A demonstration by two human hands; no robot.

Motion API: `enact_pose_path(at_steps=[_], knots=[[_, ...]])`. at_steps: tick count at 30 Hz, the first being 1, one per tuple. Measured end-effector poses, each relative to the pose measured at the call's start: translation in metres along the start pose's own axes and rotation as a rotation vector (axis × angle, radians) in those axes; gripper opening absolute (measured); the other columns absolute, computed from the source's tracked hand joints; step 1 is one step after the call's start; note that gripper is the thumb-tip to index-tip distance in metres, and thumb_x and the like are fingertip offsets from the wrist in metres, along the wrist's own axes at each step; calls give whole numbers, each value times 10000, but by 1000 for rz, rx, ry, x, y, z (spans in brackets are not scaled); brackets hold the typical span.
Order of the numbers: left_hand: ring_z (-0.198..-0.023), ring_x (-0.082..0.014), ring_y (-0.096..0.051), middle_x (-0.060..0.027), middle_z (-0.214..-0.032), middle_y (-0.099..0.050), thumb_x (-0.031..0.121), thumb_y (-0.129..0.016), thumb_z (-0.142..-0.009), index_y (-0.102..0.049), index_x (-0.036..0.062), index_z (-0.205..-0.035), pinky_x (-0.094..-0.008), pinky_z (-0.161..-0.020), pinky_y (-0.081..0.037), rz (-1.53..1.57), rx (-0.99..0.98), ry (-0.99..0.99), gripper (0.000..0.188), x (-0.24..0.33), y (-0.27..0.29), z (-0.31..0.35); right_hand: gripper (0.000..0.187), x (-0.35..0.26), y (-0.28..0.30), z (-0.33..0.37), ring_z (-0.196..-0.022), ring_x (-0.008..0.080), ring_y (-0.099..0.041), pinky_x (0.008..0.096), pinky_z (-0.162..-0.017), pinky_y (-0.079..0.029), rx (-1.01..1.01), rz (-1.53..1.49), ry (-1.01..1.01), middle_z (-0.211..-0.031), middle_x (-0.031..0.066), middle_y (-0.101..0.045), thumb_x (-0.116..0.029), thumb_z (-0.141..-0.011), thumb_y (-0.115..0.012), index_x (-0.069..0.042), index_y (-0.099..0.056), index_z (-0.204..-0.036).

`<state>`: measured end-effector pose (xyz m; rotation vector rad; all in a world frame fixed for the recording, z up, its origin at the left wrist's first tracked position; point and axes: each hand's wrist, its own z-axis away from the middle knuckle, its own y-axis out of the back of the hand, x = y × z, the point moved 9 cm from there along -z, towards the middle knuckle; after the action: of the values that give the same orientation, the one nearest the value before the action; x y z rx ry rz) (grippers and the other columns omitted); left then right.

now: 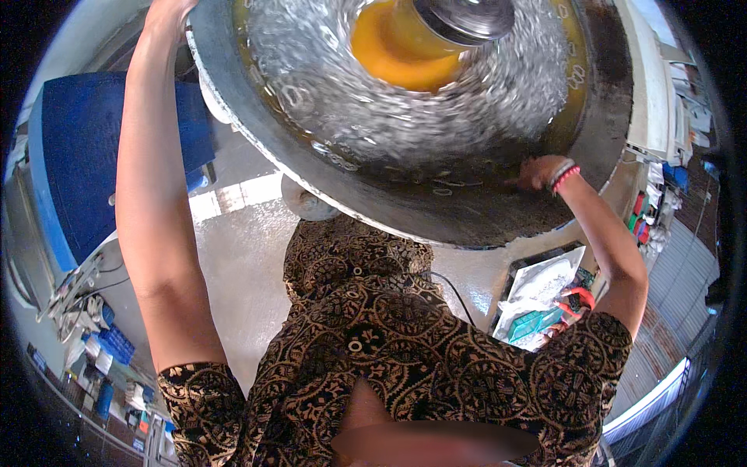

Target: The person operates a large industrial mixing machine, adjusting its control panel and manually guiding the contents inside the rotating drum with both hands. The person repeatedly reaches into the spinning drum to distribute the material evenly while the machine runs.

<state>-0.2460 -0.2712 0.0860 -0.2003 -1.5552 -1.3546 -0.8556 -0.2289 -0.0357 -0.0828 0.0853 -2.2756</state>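
Note:
A large round tub [482,226] with a dark inner wall fills the upper middle. Inside it lies a broad ring of small shiny metal pieces [334,117], blurred as if in motion, with loose oval links near its edge. An orange-yellow centre column [405,66] rises from the middle under a dark metal cap [471,15]. My right hand [546,173], with bands on its wrist, reaches inside the tub at the lower right. Its fingers are curled; what they hold is hidden. My left hand [175,5] is at the tub's left rim, its fingers cut off by the picture's edge.
A blue panel or cover [82,156] stands at the left. Below the tub is a pale, shiny floor [241,265]. To the right, a dark tray-like thing with a white sheet [541,284] and a teal basket [533,325] lies near my right elbow. A dark cable [459,300] runs beside me.

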Motion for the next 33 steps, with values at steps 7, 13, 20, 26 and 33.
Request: enact_pose_path(at_steps=[7,13,20,26,33], knots=[[-610,-251,-594,-167,-691,-627,104,-546,-663,-622,-108,-801,-344,-593,-467,-63,13,-86,264,46,-5,37,613,-152,17,45,-1175,358,-407,392,-1005,-303,-12,140,693,-1304,250,-357,-471,-929,-193,-18,-244,-1338],[-593,-230,-577,-163,-650,-613,125,-557,-635,-619,-112,-767,-341,-579,-461,-138,9,-166,278,32,1,22,671,-217,93,70,-1307,247,-214,353,-1072,-176,162,-597,950,-1425,146,-191,-526,-911,-203,-79,-78,-1396],[-597,-240,-576,-162,-650,-607,95,-541,-633,-607,-124,-786,-357,-580,-459,-93,74,-16,275,32,1,27,683,-214,133,97,-1320,222,-175,355,-1069,-184,333,-1155,1225,-1447,102,-133,-489,-913,-295,-76,-44,-1396],[-592,-240,-576,-163,-651,-605,78,-527,-636,-605,-127,-783,-353,-569,-456,113,38,97,264,29,-8,28,759,-264,115,93,-1344,234,-33,307,-1092,-56,361,-693,1226,-1447,165,-11,-555,-898,-125,36,-38,-1366],[-679,-257,-603,-166,-754,-638,185,-591,-670,-624,-108,-820,-354,-662,-470,-246,31,68,330,13,-5,12,672,-264,150,89,-1338,197,-86,299,-1092,-73,349,-957,1306,-1454,105,-62,-498,-923,-154,-21,-49,-1385]])
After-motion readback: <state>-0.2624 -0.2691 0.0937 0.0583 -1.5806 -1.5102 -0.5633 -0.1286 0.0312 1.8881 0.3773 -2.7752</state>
